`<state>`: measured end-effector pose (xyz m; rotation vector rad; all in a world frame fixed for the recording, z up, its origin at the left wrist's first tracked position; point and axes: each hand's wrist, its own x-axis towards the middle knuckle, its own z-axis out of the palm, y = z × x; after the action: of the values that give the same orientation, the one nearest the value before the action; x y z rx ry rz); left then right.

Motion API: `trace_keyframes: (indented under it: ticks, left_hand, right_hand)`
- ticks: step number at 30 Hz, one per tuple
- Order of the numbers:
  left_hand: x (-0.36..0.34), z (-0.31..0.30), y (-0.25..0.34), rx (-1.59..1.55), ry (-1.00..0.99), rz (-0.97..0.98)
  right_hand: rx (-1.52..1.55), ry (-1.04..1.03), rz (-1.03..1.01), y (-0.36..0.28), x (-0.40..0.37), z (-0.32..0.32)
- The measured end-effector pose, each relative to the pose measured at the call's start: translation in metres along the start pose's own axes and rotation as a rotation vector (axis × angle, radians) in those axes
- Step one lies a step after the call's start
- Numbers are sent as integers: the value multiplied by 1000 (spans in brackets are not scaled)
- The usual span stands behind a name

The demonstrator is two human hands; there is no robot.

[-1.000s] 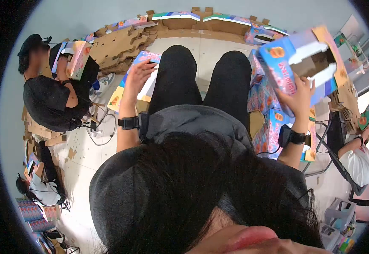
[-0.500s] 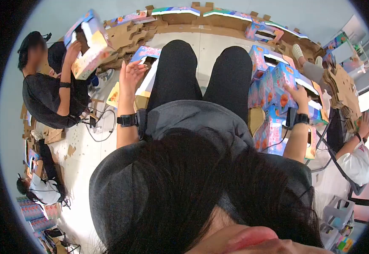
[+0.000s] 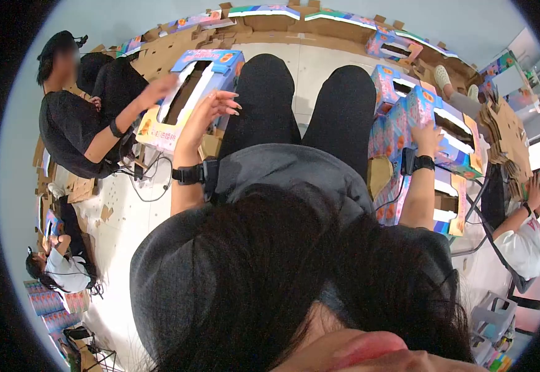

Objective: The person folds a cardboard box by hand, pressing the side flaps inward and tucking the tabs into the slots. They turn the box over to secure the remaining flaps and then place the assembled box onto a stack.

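Note:
My left hand (image 3: 206,113) is raised beside my left thigh, fingers stretched out and nothing in them. Right next to it lies a printed carton (image 3: 211,59) with a long opening in its top, blue at the far end and yellow at the near end. A co-worker's hand (image 3: 158,90) is at the carton's left side, blurred by motion. On my right, my right hand (image 3: 426,139) rests with spread fingers against the side of another printed carton (image 3: 428,99), which sits on top of a stack of cartons (image 3: 384,133).
A seated co-worker (image 3: 71,136) in dark clothes is close on my left. Another person's arm (image 3: 521,217) is at far right beside stacked flat cardboard (image 3: 502,139). Cardboard pieces (image 3: 177,53) line the wall. A cable (image 3: 158,186) lies on the floor at left.
The co-worker's carton has come down from the air to beside my left hand. My right hand has shifted slightly left along the carton at right.

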<state>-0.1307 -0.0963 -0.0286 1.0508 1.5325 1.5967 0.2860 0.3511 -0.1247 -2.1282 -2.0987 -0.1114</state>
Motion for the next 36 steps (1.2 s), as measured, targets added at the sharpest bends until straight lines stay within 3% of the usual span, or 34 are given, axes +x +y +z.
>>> trace_keyframes:
  ticks: [10, 19, 25, 28, 30, 32, 35, 36]
  left_hand:
    - [9, 11, -13, 93, -119, -83]
    - [8, 7, -19, 152, -70, -49]
    - [7, 1, -22, 154, -10, -145]
    - [7, -6, -32, 404, 391, 104]
    - [10, -37, -40, 833, 575, 322]
    - [3, -63, -43, 1109, 595, 148]
    - [-1, -90, -73, 1516, 468, -132]
    - [0, -93, -76, 1501, 403, -205]
  right_hand:
    - [3, 3, -56, 10, 1, 23]
    - [26, -14, -96, 13, 6, 20]
    - [27, 10, -123, 16, 5, 23]
    - [74, 63, -137, 17, 0, 24]
    - [133, 152, -167, 19, -7, 24]
    - [236, 282, -229, 18, -23, 22]
    - [290, 392, -282, 16, -38, 27]
    - [333, 427, -326, 16, -44, 28]
